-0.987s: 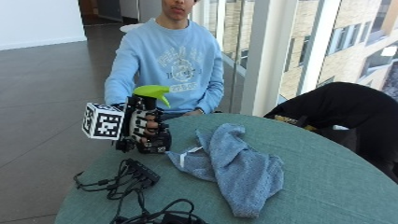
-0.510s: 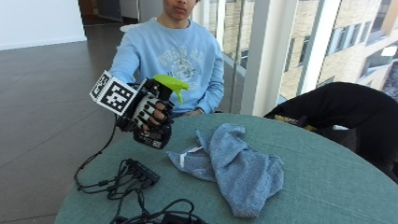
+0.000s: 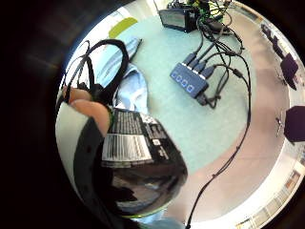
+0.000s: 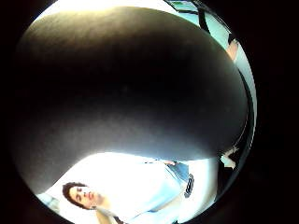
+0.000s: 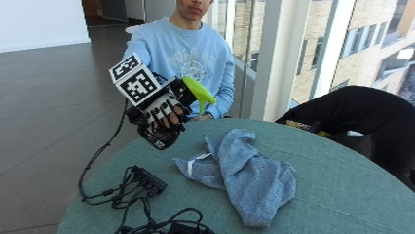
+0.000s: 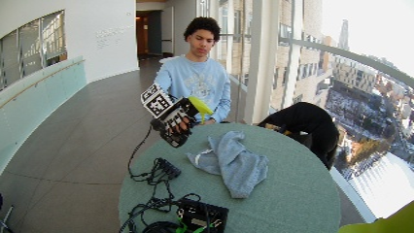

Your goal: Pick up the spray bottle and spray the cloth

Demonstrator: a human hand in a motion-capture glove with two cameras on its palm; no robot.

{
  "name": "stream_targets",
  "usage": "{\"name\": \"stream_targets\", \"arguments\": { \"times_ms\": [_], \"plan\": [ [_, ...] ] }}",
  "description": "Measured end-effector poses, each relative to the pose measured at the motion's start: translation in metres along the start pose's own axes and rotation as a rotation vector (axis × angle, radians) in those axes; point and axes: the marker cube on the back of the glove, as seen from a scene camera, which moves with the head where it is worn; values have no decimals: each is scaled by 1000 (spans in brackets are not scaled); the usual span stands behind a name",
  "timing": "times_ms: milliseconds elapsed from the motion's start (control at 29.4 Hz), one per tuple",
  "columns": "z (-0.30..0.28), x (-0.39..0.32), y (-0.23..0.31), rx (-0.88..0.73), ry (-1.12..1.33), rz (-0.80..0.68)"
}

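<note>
Now grip (image 5: 160, 113) wrapped round spray bottle (image 5: 195, 92), tilted, raised above table (image 5: 337, 185); cloth (image 5: 250, 175) lying nearby.

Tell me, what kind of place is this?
Probably an upper-floor corridor or lounge in a modern building: tall windows overlook city rooftops, and a long hallway floor runs past a round green table, where a gloved right hand holds a spray bottle near a blue cloth.

bench (image 5: 337, 195): round, green top | cloth (image 5: 250, 178): blue, crumpled, lies near the middle of the bench | small black box (image 5: 148, 178): near the bench edge, beside the cloth but apart from it, black cables (image 5: 139, 209) plugged in and curling over the top | bigger black box (image 6: 202, 215): at the bench edge, cables around it
</note>
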Motion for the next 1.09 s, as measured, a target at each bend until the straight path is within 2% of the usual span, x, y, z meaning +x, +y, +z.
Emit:
{"name": "stream_targets", "arguments": {
  "times_ms": [578,1089],
  "plan": [
    [13,-5,-28,-113,189,148],
    [23,-10,-34,-151,312,171]
  ]
}}
